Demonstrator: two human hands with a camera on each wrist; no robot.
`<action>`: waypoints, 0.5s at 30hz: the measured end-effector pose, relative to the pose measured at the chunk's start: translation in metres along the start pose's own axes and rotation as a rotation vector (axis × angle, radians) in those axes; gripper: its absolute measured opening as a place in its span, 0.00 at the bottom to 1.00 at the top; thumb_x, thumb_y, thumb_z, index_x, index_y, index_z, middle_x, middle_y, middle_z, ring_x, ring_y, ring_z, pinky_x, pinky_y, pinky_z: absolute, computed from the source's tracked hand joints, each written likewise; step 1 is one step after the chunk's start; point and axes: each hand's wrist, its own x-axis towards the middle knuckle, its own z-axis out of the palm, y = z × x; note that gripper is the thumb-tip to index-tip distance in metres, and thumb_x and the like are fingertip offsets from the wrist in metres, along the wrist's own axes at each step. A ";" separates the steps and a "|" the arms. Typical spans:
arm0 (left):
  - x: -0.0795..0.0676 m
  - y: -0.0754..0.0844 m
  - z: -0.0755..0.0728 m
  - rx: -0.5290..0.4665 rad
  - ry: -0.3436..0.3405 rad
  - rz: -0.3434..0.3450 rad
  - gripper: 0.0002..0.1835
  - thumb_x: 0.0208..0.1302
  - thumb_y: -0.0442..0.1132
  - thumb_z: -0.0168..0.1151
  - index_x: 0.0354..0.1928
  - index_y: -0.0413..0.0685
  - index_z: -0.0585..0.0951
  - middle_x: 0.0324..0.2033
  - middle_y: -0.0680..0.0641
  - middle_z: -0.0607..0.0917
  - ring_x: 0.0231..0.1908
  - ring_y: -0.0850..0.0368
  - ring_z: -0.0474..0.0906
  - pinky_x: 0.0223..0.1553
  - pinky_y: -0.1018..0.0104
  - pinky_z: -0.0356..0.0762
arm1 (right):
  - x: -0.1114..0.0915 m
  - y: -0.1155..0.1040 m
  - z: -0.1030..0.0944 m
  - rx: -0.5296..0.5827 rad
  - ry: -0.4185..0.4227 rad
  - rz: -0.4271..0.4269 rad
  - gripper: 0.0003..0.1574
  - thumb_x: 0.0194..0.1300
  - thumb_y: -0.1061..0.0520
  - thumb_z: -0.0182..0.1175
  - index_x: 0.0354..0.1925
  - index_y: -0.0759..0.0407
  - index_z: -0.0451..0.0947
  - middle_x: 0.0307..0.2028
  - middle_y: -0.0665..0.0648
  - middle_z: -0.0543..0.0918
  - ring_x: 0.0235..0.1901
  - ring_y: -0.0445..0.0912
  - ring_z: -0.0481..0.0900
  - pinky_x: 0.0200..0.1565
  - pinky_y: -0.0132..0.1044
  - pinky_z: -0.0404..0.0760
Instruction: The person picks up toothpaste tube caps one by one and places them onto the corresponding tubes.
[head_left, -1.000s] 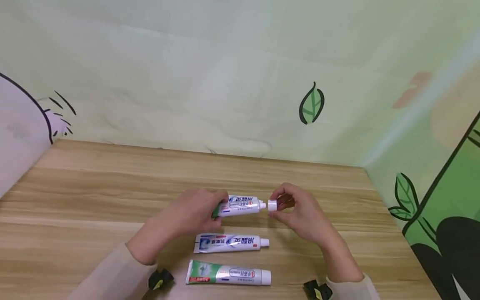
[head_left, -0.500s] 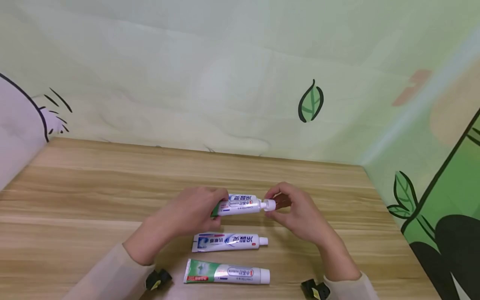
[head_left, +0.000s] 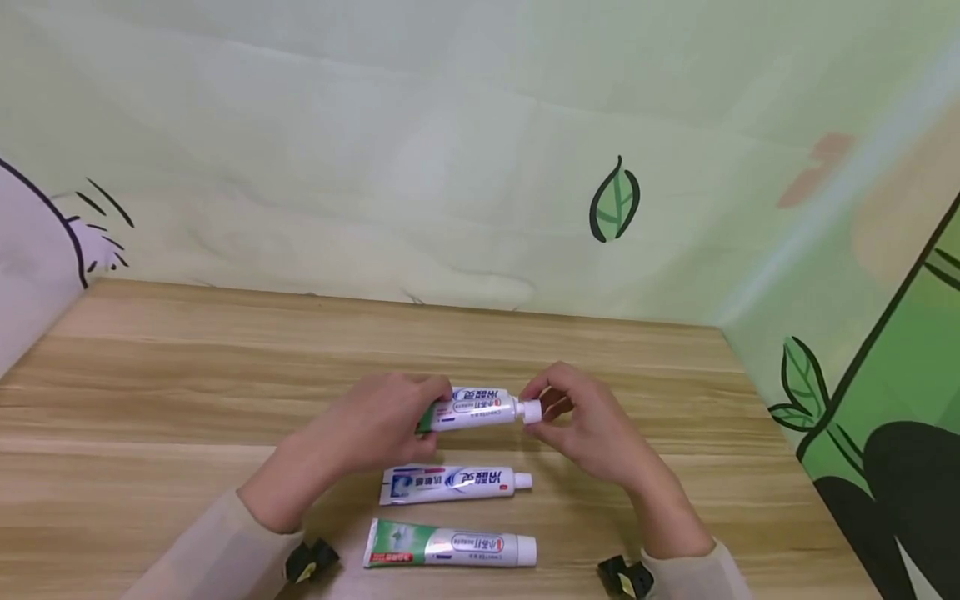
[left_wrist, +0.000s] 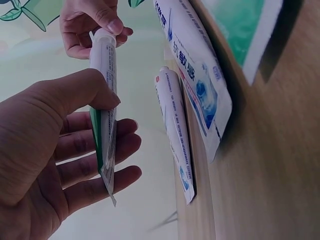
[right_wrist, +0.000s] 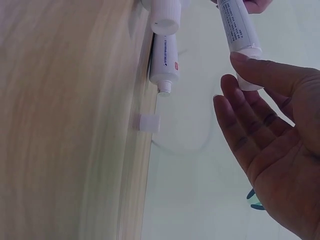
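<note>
Left grip (head_left: pixel 375 421) holding tube (head_left: pixel 480 412), right grip (head_left: pixel 592 427) pinching cap (head_left: pixel 532 412), no longer apart from tube

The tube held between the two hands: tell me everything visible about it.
The tube looks like glossy, soft plastic: whitish, green toward its flat tail, with printed lettering that reads upside down in the head view. It is held above the table, roughly level, tail in the left hand, mouth pointing toward the right hand. That hand pinches the white cap at the mouth; whether it is fully screwed on cannot be told.
</note>
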 end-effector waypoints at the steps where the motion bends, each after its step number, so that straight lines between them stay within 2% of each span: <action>1: 0.000 0.000 0.000 0.000 0.000 0.001 0.21 0.57 0.41 0.73 0.52 0.45 0.80 0.31 0.54 0.83 0.23 0.65 0.70 0.25 0.73 0.71 | 0.000 0.000 0.000 0.000 0.002 -0.001 0.22 0.56 0.68 0.75 0.46 0.52 0.81 0.43 0.50 0.85 0.40 0.43 0.84 0.48 0.44 0.86; 8: 0.000 0.000 0.001 0.011 0.008 0.024 0.23 0.56 0.42 0.76 0.53 0.45 0.81 0.30 0.54 0.83 0.22 0.66 0.71 0.25 0.74 0.71 | 0.000 0.001 0.002 0.016 0.009 -0.012 0.22 0.56 0.69 0.75 0.46 0.52 0.81 0.43 0.50 0.85 0.40 0.43 0.85 0.48 0.44 0.87; 15: -0.001 0.002 -0.002 0.020 -0.009 -0.005 0.23 0.57 0.42 0.75 0.54 0.45 0.81 0.32 0.53 0.85 0.23 0.65 0.72 0.27 0.73 0.73 | 0.001 0.000 0.004 0.016 0.012 -0.040 0.23 0.56 0.69 0.75 0.45 0.51 0.81 0.43 0.49 0.85 0.40 0.42 0.85 0.49 0.40 0.87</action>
